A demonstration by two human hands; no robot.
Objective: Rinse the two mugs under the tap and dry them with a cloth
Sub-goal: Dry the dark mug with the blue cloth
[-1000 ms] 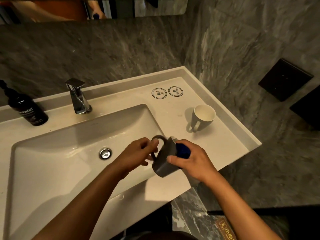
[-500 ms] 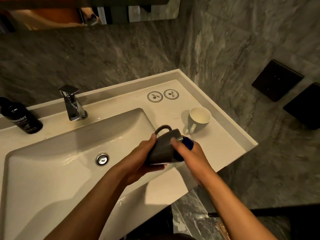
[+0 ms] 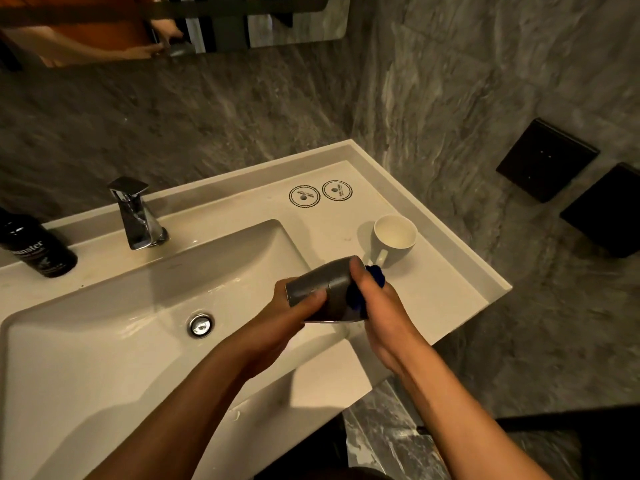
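A dark grey mug (image 3: 323, 287) lies on its side in the air over the basin's right edge. My left hand (image 3: 277, 323) grips its base end from below. My right hand (image 3: 382, 310) holds a blue cloth (image 3: 375, 275) pushed into the mug's mouth, with fingers over the rim. The handle is hidden. A second grey mug (image 3: 393, 242) with a white inside stands upright on the counter to the right, handle toward me. The chrome tap (image 3: 136, 216) stands behind the basin; no water shows.
The white basin (image 3: 104, 341) has a metal drain plug (image 3: 200, 324). A black bottle (image 3: 36, 249) stands at the counter's left. Two round stickers (image 3: 320, 192) mark the counter's back right. A grey marble wall with black panels (image 3: 545, 159) is on the right.
The mug has been turned in my hands so its handle no longer shows and its base faces left. My left hand shifted from the handle to the mug's body.
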